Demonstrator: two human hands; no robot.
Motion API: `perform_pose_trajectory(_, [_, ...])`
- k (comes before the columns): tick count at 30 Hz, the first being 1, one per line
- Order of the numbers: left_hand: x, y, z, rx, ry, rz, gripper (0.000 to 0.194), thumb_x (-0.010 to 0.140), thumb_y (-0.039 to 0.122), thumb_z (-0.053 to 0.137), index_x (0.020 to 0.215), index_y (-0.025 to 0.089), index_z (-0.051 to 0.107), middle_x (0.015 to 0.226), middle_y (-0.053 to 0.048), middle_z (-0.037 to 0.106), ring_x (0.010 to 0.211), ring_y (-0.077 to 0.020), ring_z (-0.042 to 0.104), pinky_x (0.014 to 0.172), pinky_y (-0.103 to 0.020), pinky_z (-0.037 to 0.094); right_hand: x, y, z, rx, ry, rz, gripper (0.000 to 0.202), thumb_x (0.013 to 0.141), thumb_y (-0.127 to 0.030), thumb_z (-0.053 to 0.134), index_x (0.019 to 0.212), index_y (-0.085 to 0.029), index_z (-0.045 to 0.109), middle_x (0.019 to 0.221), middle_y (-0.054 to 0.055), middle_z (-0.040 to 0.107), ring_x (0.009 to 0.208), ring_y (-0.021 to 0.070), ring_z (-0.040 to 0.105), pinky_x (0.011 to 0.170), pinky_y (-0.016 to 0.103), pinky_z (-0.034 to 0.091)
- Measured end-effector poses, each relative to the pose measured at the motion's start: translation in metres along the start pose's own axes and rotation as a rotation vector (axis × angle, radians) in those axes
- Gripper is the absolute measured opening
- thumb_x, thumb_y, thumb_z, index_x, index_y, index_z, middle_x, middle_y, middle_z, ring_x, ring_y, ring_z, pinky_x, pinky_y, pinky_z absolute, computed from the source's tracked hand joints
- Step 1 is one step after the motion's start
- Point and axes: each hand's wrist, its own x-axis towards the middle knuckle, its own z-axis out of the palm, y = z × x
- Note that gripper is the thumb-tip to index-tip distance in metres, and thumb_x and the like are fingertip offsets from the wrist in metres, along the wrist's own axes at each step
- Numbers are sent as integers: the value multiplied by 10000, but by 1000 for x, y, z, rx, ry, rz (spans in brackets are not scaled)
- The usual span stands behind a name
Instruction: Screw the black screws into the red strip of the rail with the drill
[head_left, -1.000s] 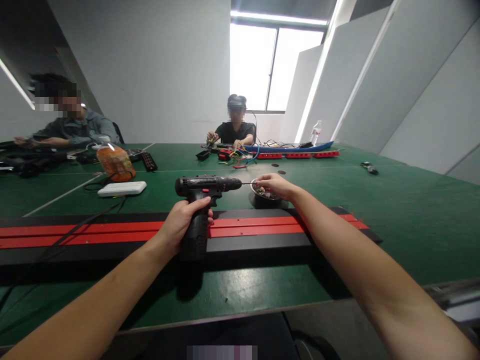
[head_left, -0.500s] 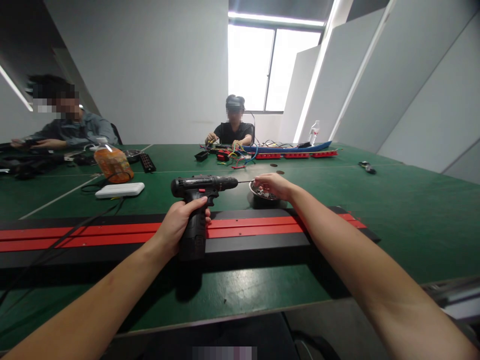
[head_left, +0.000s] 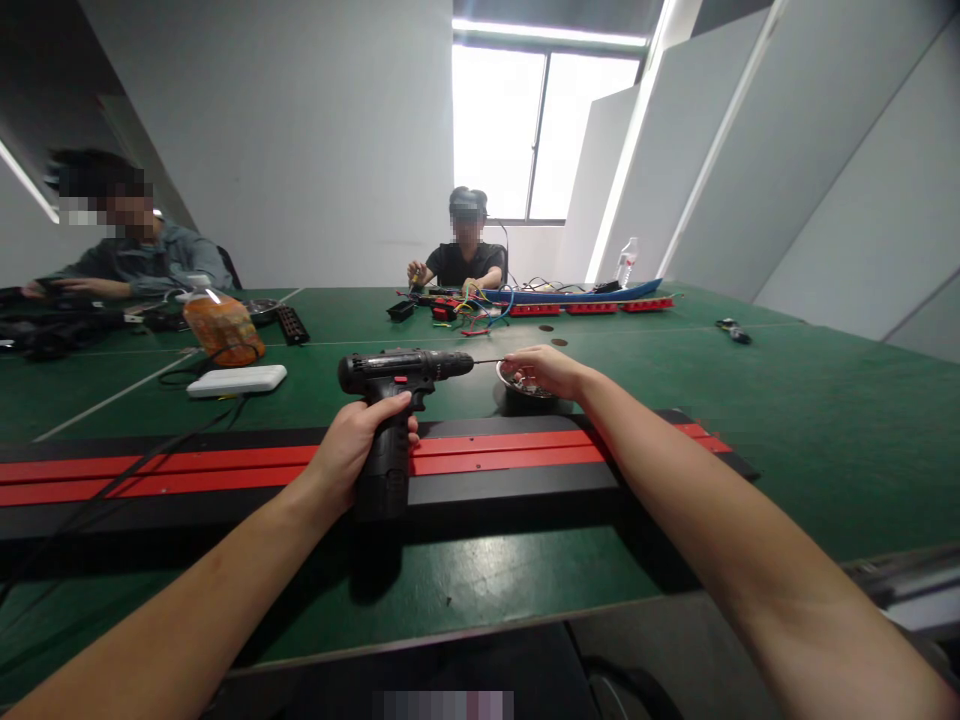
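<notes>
My left hand (head_left: 349, 445) is wrapped around the grip of a black cordless drill (head_left: 384, 460), which points right with a long thin bit (head_left: 487, 361). At the bit's tip, the fingertips of my right hand (head_left: 551, 370) are pinched together. Whatever they hold is too small to make out. Directly under that hand sits a small round bowl (head_left: 531, 398) with small metal pieces, apparently screws. Below the drill, a long black and red panel (head_left: 495, 455) lies across the table, with small screws along its red strips.
On the left are a white power bank (head_left: 236, 381), a bottle of orange drink (head_left: 223, 325) and a black cable (head_left: 142, 465) crossing the panel. Two people sit at the green table (head_left: 795, 430). Wires and red socket strips (head_left: 592, 308) lie at the far side.
The whole view has shifted very slightly. Both hands and the drill hold nearly the same pose, and the far person's raised hand has moved a little.
</notes>
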Motion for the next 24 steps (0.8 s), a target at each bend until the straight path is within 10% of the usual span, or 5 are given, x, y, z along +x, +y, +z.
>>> perform_pose_trajectory(24, [1,-1,-1,-1,-7,3,218,778,292,729,835,106,631,742,-67,652,558,-151,638,482,-254,545,8,7,-5,-27,34,-24,162,812,-300,761,843,-143,733,838,73,707,600,90,551,496,189,437])
